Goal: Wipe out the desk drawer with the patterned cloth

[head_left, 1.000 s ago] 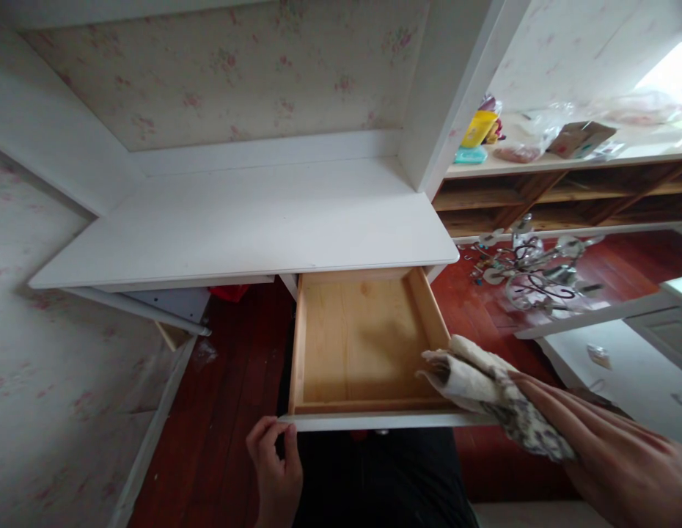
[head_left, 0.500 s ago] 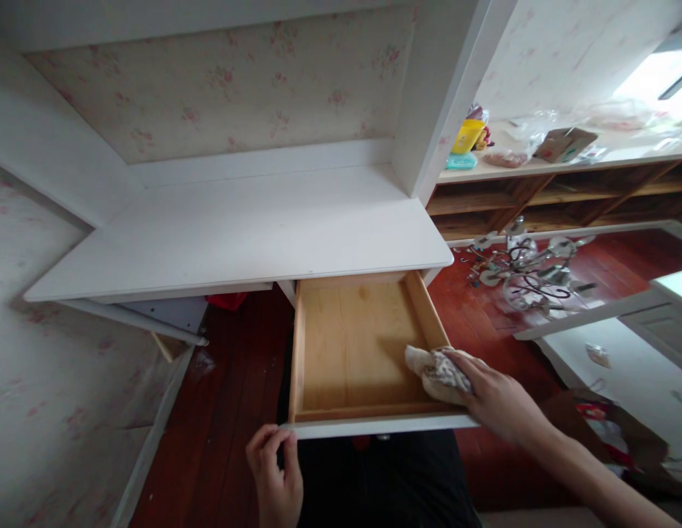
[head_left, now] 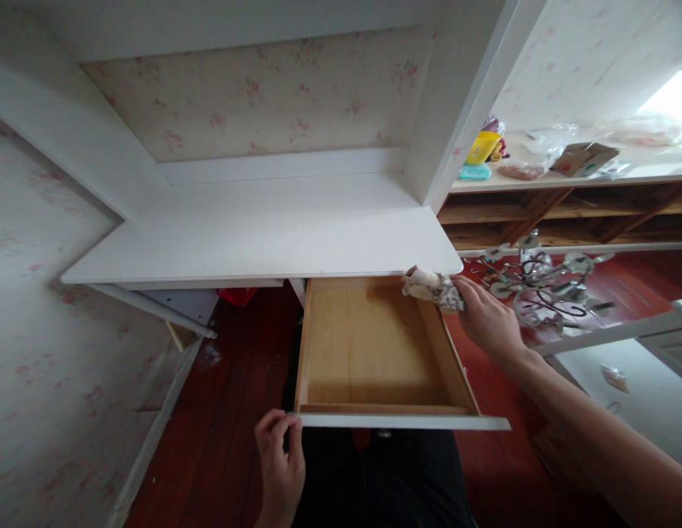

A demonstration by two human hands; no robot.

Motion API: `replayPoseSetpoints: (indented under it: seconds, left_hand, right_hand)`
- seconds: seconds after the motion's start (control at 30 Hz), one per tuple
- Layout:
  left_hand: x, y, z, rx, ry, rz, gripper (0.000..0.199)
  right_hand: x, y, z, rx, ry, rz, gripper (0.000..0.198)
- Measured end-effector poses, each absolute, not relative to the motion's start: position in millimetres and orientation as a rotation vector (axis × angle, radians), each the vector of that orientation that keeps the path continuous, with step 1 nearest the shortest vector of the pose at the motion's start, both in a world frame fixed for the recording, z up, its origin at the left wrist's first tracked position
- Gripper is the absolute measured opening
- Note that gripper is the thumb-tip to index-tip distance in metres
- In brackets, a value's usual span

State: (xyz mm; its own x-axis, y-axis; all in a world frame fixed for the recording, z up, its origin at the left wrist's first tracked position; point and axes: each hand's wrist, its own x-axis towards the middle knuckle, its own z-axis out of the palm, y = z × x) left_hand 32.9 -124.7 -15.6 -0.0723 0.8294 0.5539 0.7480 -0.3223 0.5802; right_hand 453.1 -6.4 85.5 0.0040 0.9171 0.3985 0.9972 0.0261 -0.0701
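A wooden drawer (head_left: 374, 345) with a white front is pulled out from under the white desk (head_left: 275, 227). My left hand (head_left: 280, 455) pinches the left end of the drawer front between thumb and fingers. In my right hand (head_left: 487, 315) is a bunched cloth (head_left: 432, 287), pale with a brown-speckled patch. The cloth lies over the rear part of the drawer's right side wall, just below the desktop edge. The inside of the drawer holds nothing that I can see.
A chandelier (head_left: 544, 282) lies on the red wooden floor to the right. Behind it, a low shelf unit (head_left: 484, 213) carries a yellow container (head_left: 482, 148), a cardboard box (head_left: 584, 158) and plastic bags. A white furniture piece (head_left: 632, 381) stands at the right.
My right hand has moved the cloth from the front right corner of the drawer back along its right wall, towards the desk. My left hand stays on the drawer front.
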Motion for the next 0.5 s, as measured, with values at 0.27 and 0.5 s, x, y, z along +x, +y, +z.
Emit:
replayPoseSetpoints:
  seconds: [0.27,0.5]
  left_hand:
    - [31,-116,-13,2.046,1.798,1.312,0.006]
    - [30,-103,-12,1.949,1.791,1.311,0.009]
  right_hand:
    - [437,-81,97,-1.749,-2.224,-0.323,0.053]
    - [361,-152,78,-1.307,-2.431,-0.112,0.055]
